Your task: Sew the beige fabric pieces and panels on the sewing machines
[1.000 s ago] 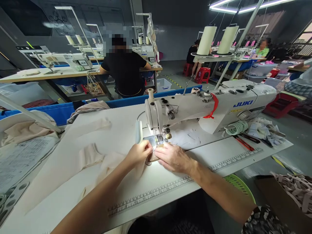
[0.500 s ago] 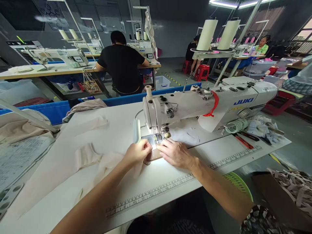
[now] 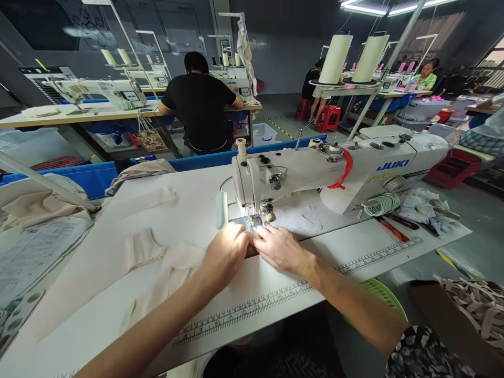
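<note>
A white JUKI sewing machine (image 3: 299, 170) stands on the table, its lamp lighting the needle area (image 3: 252, 220). In front of the presser foot, my left hand (image 3: 230, 249) is closed, thumb and fingers pinching the edge of a beige fabric piece (image 3: 179, 260) that trails left over the tabletop. My right hand (image 3: 281, 249) lies close beside it, fingers bent and pressed together on the work at the foot. Their fingertips almost meet. Most of the fabric under them is hidden; a small brownish patch shows between the hands.
Beige cloth (image 3: 144, 249) lies on the left of the table. A printed ruler strip (image 3: 244, 312) runs along the front edge. Red-handled snippers (image 3: 394, 229), a coil of cord (image 3: 381, 205) and scraps (image 3: 429, 207) lie at right. A co-worker in black (image 3: 199, 107) sits ahead.
My left hand has turned over more and moved slightly right, closer to my right hand. The fabric trailing from it has shifted a little. My right hand has stayed nearly in place.
</note>
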`<state>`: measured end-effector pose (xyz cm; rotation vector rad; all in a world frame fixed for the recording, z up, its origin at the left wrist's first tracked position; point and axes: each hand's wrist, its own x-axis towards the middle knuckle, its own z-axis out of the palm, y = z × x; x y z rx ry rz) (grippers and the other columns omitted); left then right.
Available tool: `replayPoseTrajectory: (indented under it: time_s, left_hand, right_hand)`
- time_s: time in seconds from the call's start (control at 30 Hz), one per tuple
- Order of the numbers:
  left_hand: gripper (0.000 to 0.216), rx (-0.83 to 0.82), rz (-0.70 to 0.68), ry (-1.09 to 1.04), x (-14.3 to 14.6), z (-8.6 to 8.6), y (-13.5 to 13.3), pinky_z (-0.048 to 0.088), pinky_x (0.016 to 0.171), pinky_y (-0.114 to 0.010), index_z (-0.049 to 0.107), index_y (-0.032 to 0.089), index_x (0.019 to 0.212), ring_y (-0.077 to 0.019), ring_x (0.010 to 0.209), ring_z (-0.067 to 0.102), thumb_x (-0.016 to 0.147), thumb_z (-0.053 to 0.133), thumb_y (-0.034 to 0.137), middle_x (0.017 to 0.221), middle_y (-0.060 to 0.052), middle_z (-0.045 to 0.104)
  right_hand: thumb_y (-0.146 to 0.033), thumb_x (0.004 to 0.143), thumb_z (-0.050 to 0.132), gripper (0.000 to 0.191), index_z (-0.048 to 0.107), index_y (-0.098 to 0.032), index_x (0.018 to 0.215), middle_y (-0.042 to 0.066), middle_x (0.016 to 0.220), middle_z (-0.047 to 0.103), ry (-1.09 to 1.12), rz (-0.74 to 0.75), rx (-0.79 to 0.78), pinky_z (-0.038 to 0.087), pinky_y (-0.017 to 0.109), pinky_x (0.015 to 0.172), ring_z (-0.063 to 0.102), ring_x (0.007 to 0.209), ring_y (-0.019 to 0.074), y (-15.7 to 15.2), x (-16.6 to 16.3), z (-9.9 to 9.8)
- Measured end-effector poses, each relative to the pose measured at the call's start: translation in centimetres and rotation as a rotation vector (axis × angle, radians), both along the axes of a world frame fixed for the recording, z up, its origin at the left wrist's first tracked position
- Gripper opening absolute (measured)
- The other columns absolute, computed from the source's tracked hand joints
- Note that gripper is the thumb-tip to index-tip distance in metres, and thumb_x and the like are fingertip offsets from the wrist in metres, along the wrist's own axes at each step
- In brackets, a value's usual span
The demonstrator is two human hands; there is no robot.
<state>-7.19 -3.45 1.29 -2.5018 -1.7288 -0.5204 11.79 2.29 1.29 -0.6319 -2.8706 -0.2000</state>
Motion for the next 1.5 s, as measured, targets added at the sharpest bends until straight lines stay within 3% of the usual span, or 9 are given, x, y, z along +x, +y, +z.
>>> replayPoseTrajectory:
  time_s: [0.17,0.27,0.4,0.57,0.87,1.03,1.23,1.5]
  left_hand:
    - [0.027,0.243,-0.097,0.086,1.0,-2.2,-2.1,0.059,0.082,-0.04,0.062,0.009,0.108,-0.0268,0.096,0.06,0.093,0.04,0.009,0.105,-0.016,0.064]
    - [0.029,0.301,-0.105,0.083,1.1,-2.7,-2.4,0.058,0.09,-0.04,0.061,0.004,0.114,-0.028,0.102,0.058,0.094,0.041,0.009,0.108,-0.018,0.063]
    - [0.03,0.297,-0.127,0.128,0.7,-2.6,-1.9,0.059,0.089,-0.04,0.062,0.003,0.113,-0.0281,0.1,0.059,0.095,0.04,0.011,0.105,-0.018,0.064]
    - [0.03,0.307,-0.143,0.179,0.1,-2.4,-0.3,0.059,0.082,-0.039,0.064,0.005,0.108,-0.0258,0.091,0.059,0.097,0.037,0.014,0.103,-0.017,0.065]
    - [0.03,0.309,-0.158,0.277,0.0,-1.9,1.1,0.057,0.077,-0.036,0.066,0.009,0.098,-0.0254,0.087,0.058,0.098,0.037,0.014,0.099,-0.015,0.065]
    - [0.032,0.284,-0.153,0.251,-0.2,-2.3,1.2,0.057,0.078,-0.038,0.065,0.01,0.099,-0.0266,0.092,0.059,0.1,0.034,0.016,0.102,-0.016,0.065]
    - [0.034,0.171,-0.151,0.124,-0.6,-3.0,1.4,0.056,0.085,-0.042,0.063,0.014,0.114,-0.0259,0.097,0.06,0.1,0.032,0.018,0.112,-0.014,0.065]
    - [0.033,0.224,-0.201,0.134,-0.9,-3.3,1.5,0.055,0.085,-0.04,0.063,0.009,0.111,-0.0263,0.098,0.059,0.1,0.033,0.017,0.112,-0.017,0.065]
  right_hand:
    - [-0.018,0.096,0.059,0.017,0.064,-0.014,0.111,0.009,0.102,0.062,0.02,-0.003,0.006,0.041,0.034,0.062,0.054,0.085,0.0243,-0.3,-0.1,0.0]
    - [-0.018,0.094,0.061,0.022,0.064,-0.013,0.116,0.01,0.104,0.063,0.034,-0.007,0.0,0.042,0.035,0.063,0.055,0.087,0.0254,-0.5,-0.1,0.1]
    - [-0.018,0.098,0.057,0.02,0.065,-0.016,0.116,0.007,0.099,0.064,0.087,-0.067,-0.017,0.043,0.033,0.066,0.057,0.084,0.0226,-0.1,0.3,0.2]
    - [-0.012,0.097,0.057,0.013,0.069,-0.017,0.1,0.008,0.097,0.064,0.156,-0.219,-0.006,0.044,0.033,0.07,0.06,0.084,0.0227,1.4,1.2,0.4]
    - [-0.012,0.097,0.056,0.015,0.07,-0.018,0.096,0.005,0.089,0.062,0.157,-0.257,-0.014,0.044,0.031,0.069,0.061,0.081,0.0208,2.0,1.7,0.3]
    - [-0.012,0.098,0.055,0.017,0.07,-0.018,0.099,0.006,0.089,0.064,0.17,-0.25,-0.045,0.043,0.031,0.068,0.061,0.081,0.0209,1.8,1.7,0.2]
    - [-0.016,0.101,0.053,0.018,0.07,-0.019,0.097,0.005,0.092,0.068,0.237,-0.302,-0.114,0.042,0.029,0.068,0.063,0.081,0.0198,1.9,1.3,-0.2]
    - [-0.024,0.103,0.054,0.023,0.067,-0.02,0.084,0.003,0.08,0.073,0.357,-0.44,-0.215,0.034,0.025,0.059,0.064,0.072,0.0169,3.9,-0.1,-0.4]
